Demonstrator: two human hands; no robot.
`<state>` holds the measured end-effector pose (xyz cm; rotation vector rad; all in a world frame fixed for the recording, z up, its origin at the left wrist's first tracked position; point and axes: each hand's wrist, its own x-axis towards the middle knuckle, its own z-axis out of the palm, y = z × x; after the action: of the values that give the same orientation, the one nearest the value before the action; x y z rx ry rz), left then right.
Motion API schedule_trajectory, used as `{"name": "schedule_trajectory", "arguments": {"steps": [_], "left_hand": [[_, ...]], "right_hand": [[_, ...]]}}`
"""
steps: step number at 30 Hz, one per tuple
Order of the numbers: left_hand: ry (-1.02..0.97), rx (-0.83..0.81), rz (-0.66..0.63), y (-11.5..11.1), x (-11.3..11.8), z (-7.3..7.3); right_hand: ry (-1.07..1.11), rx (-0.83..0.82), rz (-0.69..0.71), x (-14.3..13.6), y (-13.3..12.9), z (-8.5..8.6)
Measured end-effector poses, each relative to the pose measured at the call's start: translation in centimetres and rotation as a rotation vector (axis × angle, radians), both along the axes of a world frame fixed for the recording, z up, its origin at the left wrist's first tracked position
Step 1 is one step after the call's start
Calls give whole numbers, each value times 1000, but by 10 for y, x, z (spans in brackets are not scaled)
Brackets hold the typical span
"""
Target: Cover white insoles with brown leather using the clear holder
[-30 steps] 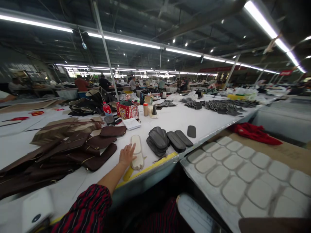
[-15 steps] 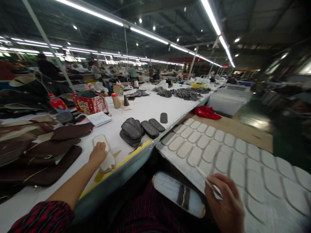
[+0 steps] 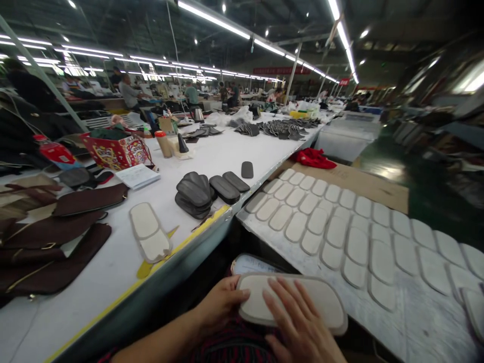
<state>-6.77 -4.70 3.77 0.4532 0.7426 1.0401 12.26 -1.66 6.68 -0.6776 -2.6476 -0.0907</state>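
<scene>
My left hand (image 3: 223,302) grips the left end of a long rounded panel (image 3: 260,305), thumb on its off-white face. That panel has a grey rim and lies across my lap. My right hand (image 3: 293,315) rests flat on its middle, fingers stretched out. Behind and partly under it shows an oval bag piece (image 3: 251,264) with a pale blue inside; most of it is hidden. On the table to the left lie two overlapping off-white rounded pieces (image 3: 145,222), touched by neither hand.
Rows of similar off-white panels (image 3: 357,244) cover the board at right. Dark rounded pads (image 3: 194,191) are stacked near the white table's (image 3: 109,282) yellow-taped edge. Brown leather bags (image 3: 56,257), a notebook (image 3: 138,176) and a red box (image 3: 117,151) stand left. A red cloth (image 3: 313,158) lies beyond.
My left hand has left the off-white pieces on the table and come to my lap, onto a panel. My right hand has moved left onto it; the thin tool it held no longer shows.
</scene>
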Motion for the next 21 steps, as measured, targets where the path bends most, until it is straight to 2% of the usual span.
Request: {"name": "schedule_trajectory", "arguments": {"steps": [3,6,7,8,11,12,13,15,17,19,21], "left_hand": [[32,-57,-69,1,-15,-8],[25,-79,-149,5,-28,-10],[14,-70,-138,8,-32,-11],[24,-49,-73,12,-37,-13],[256,-19,348,26,-54,-28],[354,-50,461,30,-58,-36],[424,-101,518,33,-59,-44],[439,-204,503,36,-55,-59],[365,-228,431,36,-42,-67],[325,-164,365,35,-27,-68],[371,-81,336,33,-16,-65]], "right_hand": [[-80,-58,-56,46,12,0],[-133,-241,-57,76,18,-14],[-130,-293,-75,80,20,-21],[-118,-335,-109,82,22,-28],[-74,-430,-227,77,29,-44],[-72,-460,-249,72,32,-46],[-74,-486,-261,66,35,-47],[-91,-534,-265,52,40,-46],[-105,-560,-267,40,44,-44],[-116,-558,-279,32,47,-44],[-123,-532,-299,29,49,-45]]}}
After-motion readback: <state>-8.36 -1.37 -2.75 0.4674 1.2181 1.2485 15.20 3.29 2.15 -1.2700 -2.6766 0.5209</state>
